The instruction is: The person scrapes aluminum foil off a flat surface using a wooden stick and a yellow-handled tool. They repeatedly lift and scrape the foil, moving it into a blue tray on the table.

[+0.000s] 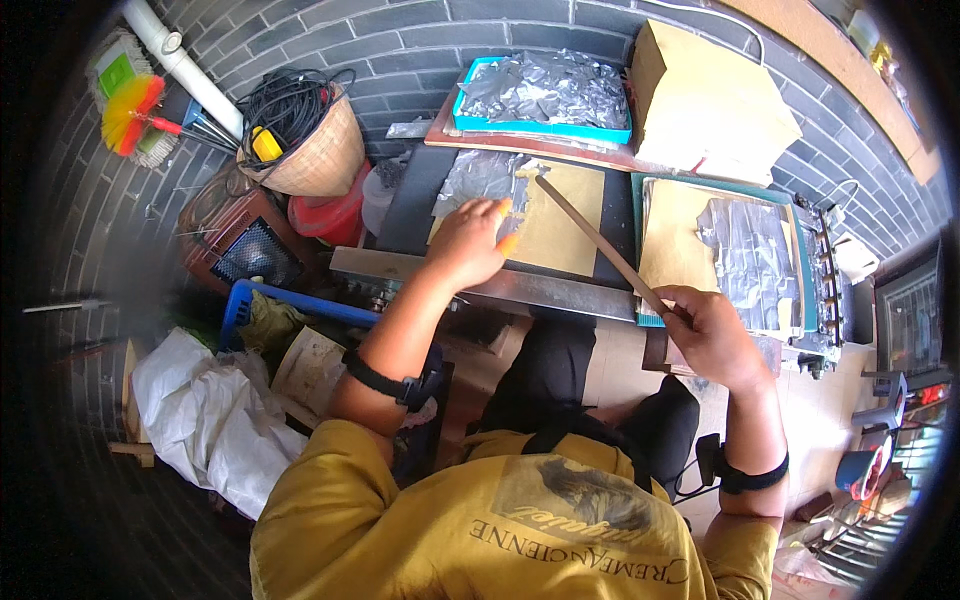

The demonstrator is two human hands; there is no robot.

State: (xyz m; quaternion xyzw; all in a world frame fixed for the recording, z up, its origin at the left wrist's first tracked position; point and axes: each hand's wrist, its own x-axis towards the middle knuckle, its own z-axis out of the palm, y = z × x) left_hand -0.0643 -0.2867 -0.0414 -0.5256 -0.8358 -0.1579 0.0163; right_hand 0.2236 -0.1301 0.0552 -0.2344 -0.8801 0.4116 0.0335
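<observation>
In my right hand (712,334) is a slim wooden stick (596,236), gripped near its lower end. Its far tip lies over yellow-brown paper (574,210), close to the ragged edge of a silvery foil sheet (480,180). My left hand (466,244) is over the near part of that foil, palm down, thumb and forefinger apart. Yellow coverings show on some of its fingertips. Foil and paper lie on a dark board (412,202) with a metal front edge (525,289). Whether the left fingers press the foil cannot be told.
Right of the board, a green-edged tray (806,262) bears paper and a foil sheet (754,262). Behind stand a turquoise tray (540,135) of crumpled foil and a tall paper-covered block (712,105). Leftward are a cable-filled basket (319,154), a red bucket (326,217) and a blue crate (300,296).
</observation>
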